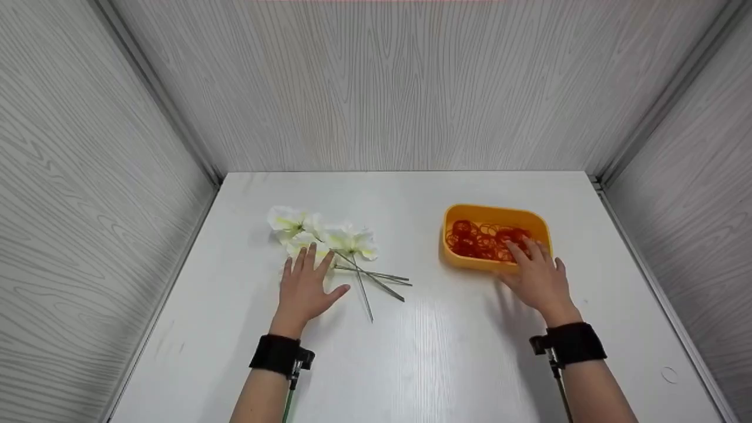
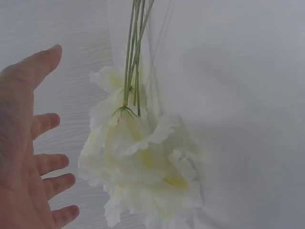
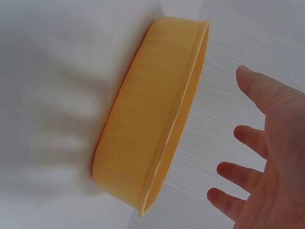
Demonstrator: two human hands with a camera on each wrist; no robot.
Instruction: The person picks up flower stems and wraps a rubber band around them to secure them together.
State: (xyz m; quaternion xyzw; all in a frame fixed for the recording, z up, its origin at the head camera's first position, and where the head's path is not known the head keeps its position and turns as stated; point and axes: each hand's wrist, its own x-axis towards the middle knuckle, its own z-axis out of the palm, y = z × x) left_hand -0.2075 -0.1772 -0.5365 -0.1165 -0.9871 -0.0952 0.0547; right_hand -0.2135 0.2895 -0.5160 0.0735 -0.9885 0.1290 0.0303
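White artificial flowers with yellow-green centres lie on the left of the table, their thin green stems crossing toward the middle. Over the blossoms hovers my left hand, fingers spread; the left wrist view shows it apart from the petals. At the right stands a yellow plastic box, holding a pile of red-orange rings or bands, too small to tell exactly. My right hand reaches over the box's near right rim with fingers extended. In the right wrist view, a gap separates these fingers from the box wall.
The white table is enclosed by wood-grain panels at the back, left and right. A faint thin ring lies near the right edge. Black straps with cables wrap both wrists.
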